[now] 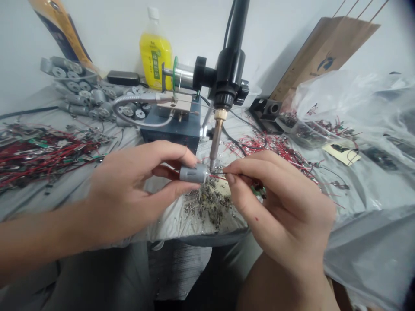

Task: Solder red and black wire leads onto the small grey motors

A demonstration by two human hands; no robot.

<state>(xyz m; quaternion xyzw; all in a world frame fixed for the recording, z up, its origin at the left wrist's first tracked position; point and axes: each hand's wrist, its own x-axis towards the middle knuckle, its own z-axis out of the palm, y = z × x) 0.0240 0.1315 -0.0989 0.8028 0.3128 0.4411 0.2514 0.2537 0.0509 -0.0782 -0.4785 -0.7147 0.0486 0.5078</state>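
Note:
My left hand (139, 185) grips a small grey cylindrical motor (193, 174) between thumb and fingers, its terminal end facing right. From the right, my right hand (275, 203) pinches thin wires, a red wire (218, 176) and a dark one, that reach the motor's end. The tip of a soldering iron (214, 149), clamped upright in a black holder, points down at that same end. Whether the tip touches the terminal I cannot tell. Part of a small green board shows beneath my right fingers.
Behind stands a blue solder feeder box (171, 125) with a solder spool (184, 75). Grey motors (78, 88) are heaped at back left. Red-wired parts lie in piles (48, 151) on both sides. Solder debris (207, 205) covers the front edge. A yellow bottle (156, 56) stands behind.

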